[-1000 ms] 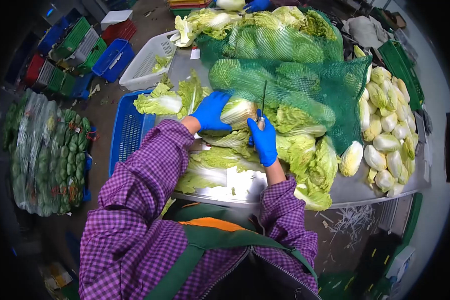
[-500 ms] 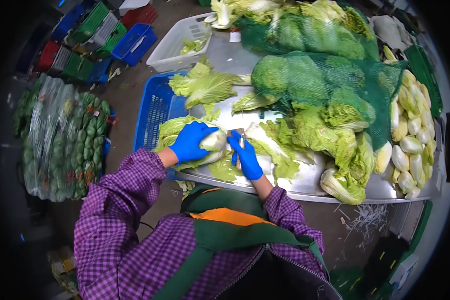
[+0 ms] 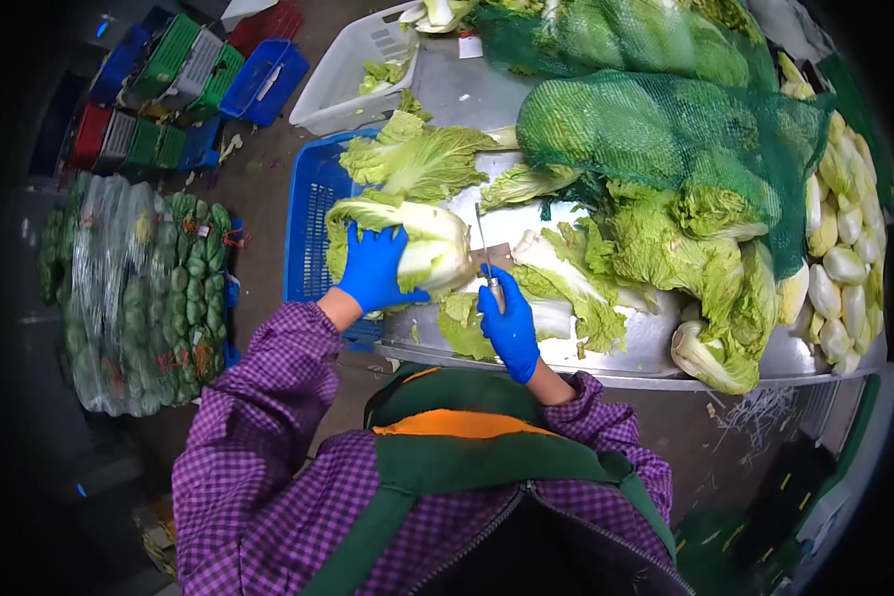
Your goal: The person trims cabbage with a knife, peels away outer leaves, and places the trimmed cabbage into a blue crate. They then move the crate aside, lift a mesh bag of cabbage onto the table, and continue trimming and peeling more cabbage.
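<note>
A pale napa cabbage (image 3: 433,241) lies on its side at the blue crate's edge, its cut base facing right. My left hand (image 3: 373,270), in a blue glove, grips it from the near side with fingers spread over the leaves. Just to the right, my right hand (image 3: 512,326), gloved too, is closed around the handle of a knife (image 3: 484,246). The blade points up and away, apart from the cabbage. Loose outer leaves (image 3: 566,288) lie on the metal table right of the knife.
Behind the cabbage, a leaf (image 3: 417,159) lies across the blue crate (image 3: 308,199). Green mesh bags of cabbages (image 3: 656,129) cover the table's back right. Trimmed pale heads (image 3: 836,263) are piled at the far right. A white crate (image 3: 343,74) stands behind; wrapped vegetables (image 3: 134,288) stand left.
The cabbage has been turned, so its base and white side now show. My left hand has shifted its hold on it. My right hand has moved right and nearer, with the knife blade upright.
</note>
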The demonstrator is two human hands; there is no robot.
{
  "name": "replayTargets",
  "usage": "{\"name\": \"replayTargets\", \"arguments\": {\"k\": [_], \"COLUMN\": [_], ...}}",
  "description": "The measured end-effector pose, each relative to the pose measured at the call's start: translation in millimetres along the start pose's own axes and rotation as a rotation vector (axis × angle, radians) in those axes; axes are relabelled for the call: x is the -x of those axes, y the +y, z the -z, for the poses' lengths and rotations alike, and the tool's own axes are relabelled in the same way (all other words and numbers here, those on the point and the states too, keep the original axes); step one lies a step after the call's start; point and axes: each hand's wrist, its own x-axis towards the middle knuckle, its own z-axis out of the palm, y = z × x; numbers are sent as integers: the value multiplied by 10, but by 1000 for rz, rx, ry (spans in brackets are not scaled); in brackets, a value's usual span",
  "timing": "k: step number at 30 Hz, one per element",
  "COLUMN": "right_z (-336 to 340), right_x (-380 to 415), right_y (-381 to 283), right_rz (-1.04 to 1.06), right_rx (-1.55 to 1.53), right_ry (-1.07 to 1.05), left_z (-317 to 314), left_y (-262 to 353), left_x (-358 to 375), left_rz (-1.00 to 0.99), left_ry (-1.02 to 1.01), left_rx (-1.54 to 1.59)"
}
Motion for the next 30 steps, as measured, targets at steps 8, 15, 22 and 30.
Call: {"name": "replayTargets", "arguments": {"k": [8,15,22,30], "right_z": [-284,-309,-251,-327], "right_x": [-353,-413,-555,-733], "right_y": [212,131,143,175], "right_rz": [179,212,-16,46], "right_rx": [277,210,196,501], "right_ry": [-17,17,-150,-49], "left_z": [41,-73,-96,-76], "left_y": [-347,-428,-442,-414], "left_x": [-452,-467,-465,-490], "left_rz": [35,27,-12,14], "left_ry": [-180,-134,-82,-88], "left_rx": [333,342,344,406]}}
